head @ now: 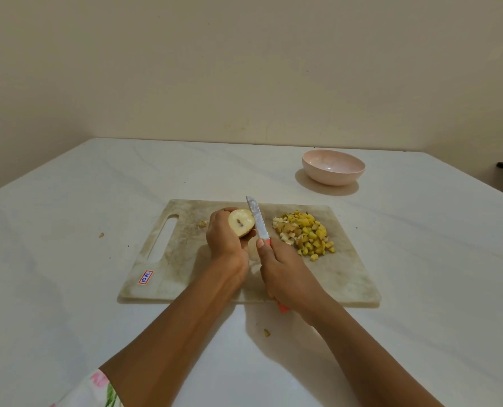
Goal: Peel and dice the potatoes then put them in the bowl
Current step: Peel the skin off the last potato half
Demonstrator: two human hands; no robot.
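Dicing step, mid-way. Left hand (pixel 225 239) is gripping a cut potato (pixel 241 222) above the board (pixel 185 277), cut face up. Right hand (pixel 285 277) is clasping the knife (pixel 257 220), blade touching the potato. Dice pile (pixel 304 235) sitting right of it; bowl (pixel 333 166) beyond the board, nothing in it. Next: probably lay it flat, slice.

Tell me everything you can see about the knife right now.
The knife has a straight, silvery blade that looks like worn, mottled metal, and a coral-pink handle. The right hand grips the handle, whose end pokes out below the palm. The blade points away from the person over the cutting board, alongside the cut potato in the left hand; contact there is unclear.
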